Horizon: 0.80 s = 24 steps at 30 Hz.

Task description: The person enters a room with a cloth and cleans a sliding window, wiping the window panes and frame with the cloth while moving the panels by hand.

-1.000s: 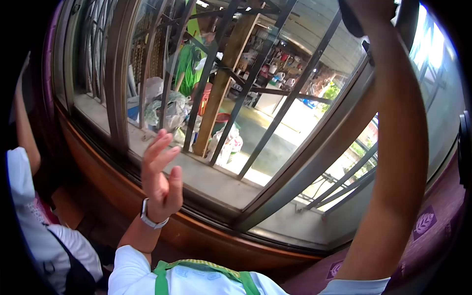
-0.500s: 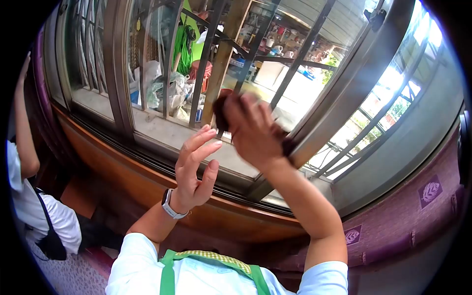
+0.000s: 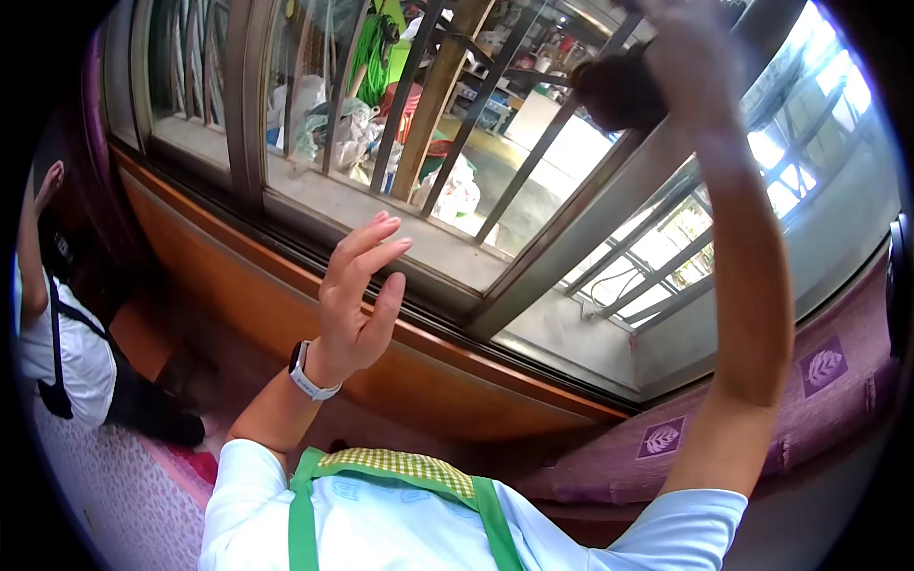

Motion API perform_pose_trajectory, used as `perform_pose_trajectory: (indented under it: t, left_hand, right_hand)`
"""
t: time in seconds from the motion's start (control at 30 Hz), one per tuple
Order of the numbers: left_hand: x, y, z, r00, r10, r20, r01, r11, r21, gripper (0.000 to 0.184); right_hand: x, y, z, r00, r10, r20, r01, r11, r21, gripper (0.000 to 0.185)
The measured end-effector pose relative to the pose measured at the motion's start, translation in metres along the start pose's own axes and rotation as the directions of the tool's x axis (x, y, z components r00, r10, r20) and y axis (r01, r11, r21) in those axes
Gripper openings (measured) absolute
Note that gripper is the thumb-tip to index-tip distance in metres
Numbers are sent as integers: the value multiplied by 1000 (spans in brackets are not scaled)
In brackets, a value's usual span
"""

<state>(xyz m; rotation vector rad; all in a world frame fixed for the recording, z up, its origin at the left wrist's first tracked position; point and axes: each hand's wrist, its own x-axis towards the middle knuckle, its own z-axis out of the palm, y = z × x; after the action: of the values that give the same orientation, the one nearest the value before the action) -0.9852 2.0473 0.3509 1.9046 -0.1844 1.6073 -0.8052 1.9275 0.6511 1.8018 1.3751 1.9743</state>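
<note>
My right hand (image 3: pixel 693 71) is raised to the upper right of the sliding window and smeared by motion. It holds a dark brown cloth (image 3: pixel 624 88) against or close to the window glass (image 3: pixel 533 195); contact cannot be made out. Beside the cloth runs the metal window frame (image 3: pixel 562 243). My left hand (image 3: pixel 354 295) hangs in the air before the lower window track, fingers apart and slightly bent, with nothing in it. A watch with a pale strap (image 3: pixel 309 371) sits on the left wrist.
A wooden sill (image 3: pixel 228 257) runs under the window. Purple curtain fabric (image 3: pixel 733 428) gathers at the right. Another person (image 3: pixel 81 352) is at the left with an arm raised. Beyond the glass are metal bars (image 3: pixel 466 124), a green hose (image 3: pixel 369 59) and plastic bags (image 3: pixel 343 133).
My right hand has swept up and to the right with the cloth, from mid-pane to the upper corner. My left hand has shifted slightly left. The other person's arm is lower.
</note>
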Motion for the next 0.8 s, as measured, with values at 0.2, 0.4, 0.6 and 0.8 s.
perform_pose_trajectory:
  t: [0.2,0.4,0.6,0.8]
  left_hand:
    - [-5,20,41,995,-90,46,91,995,-33,28]
    - [-21,34,85,973,-165,162,199,953,-227,29]
    - [-73,27,95,730,-454,512,645,704,-296,23]
    - [-126,-6,93,451,-510,733,886,158,-436,38]
  right_hand:
    - [2,16,-38,897,71,437,79,945,-317,34]
    - [-91,-57,-4,973,-114,201,116,993,0,11]
    - [-176,-153,-2,854,-171,491,23,956,293,9]
    - [-220,-204,2,712,-160,684,-126,929,349,11]
